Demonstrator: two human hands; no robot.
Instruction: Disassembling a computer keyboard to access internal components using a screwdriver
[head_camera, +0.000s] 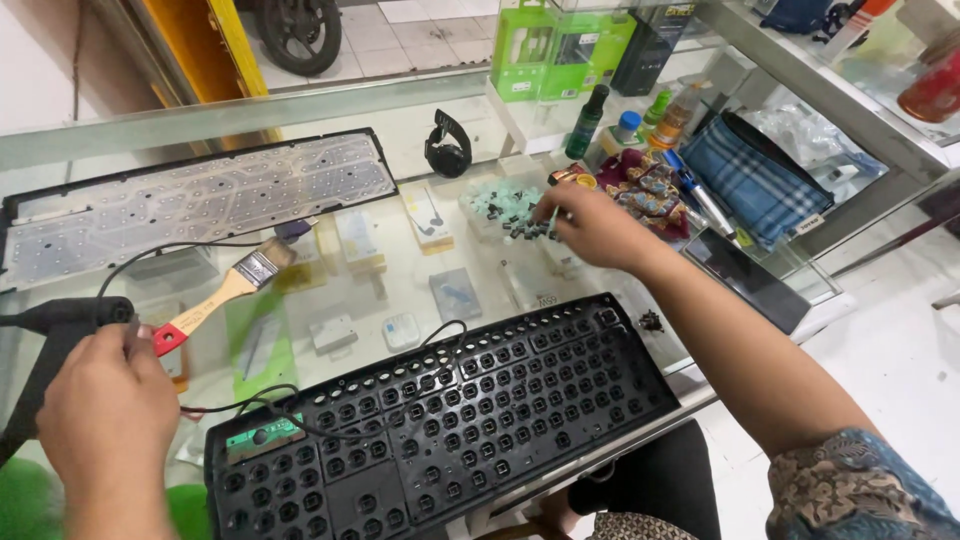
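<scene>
Keyboard frame (440, 420) stripped bare, near and centre on the glass counter (400, 140): rows of empty black sockets, not one cap seated yet, small green circuit strip showing at its near-left corner. Membrane sheet (200, 200) lifted out and lying far left, pale, translucent, dotted. Plenty left to refit. Right hand (590, 225) reaching far, fingers pinched narrow in the heap of loose keycaps (510, 208), small squarish plastic pieces, some dark, some pale green. Left hand (105, 410) near left, curled loosely beside a black handle (60, 320); grip hard to tell. Paintbrush (225, 290) resting between, wooden handle, red tip, soft bristles.
</scene>
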